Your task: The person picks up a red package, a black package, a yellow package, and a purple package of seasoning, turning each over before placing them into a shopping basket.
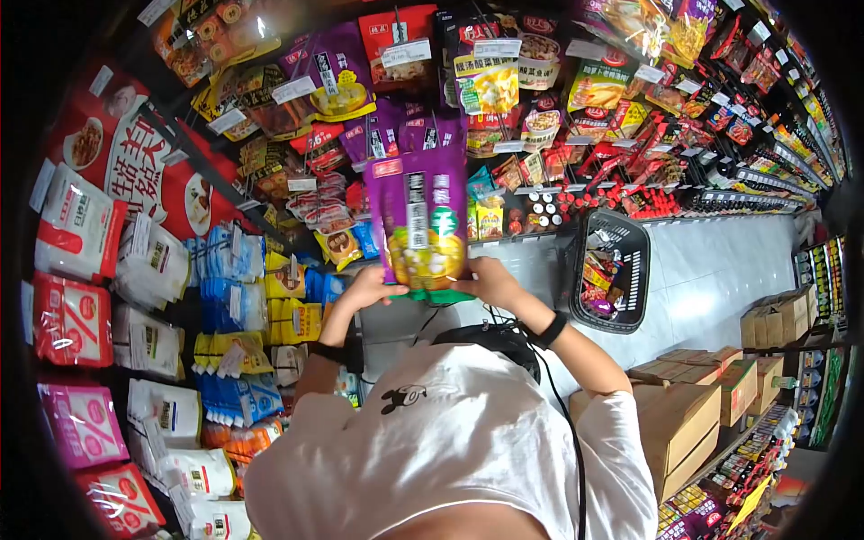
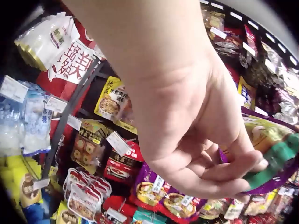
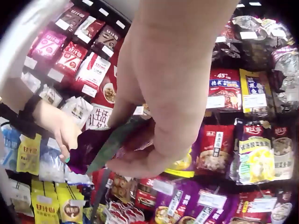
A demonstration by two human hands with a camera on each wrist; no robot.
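Note:
A purple seasoning pouch (image 1: 418,216) with a picture of yellow soup and a green bottom edge is held up in front of the hanging racks. My left hand (image 1: 371,288) pinches its lower left corner between thumb and fingers. At the lower right corner my right hand (image 1: 490,283) grips it the same way. Close up in the left wrist view, the left hand (image 2: 201,135) has its fingertips on the green edge of the pouch (image 2: 275,163). In the right wrist view the right hand (image 3: 163,102) covers much of the pouch (image 3: 93,144), which is seen nearly edge-on.
Racks of hanging pouches (image 1: 337,76) with price tags stand ahead. White, red and pink bags (image 1: 74,319) hang on the left. A black shopping basket (image 1: 643,270) with several packets sits on the floor at right, and cardboard boxes (image 1: 675,432) are stacked nearer me.

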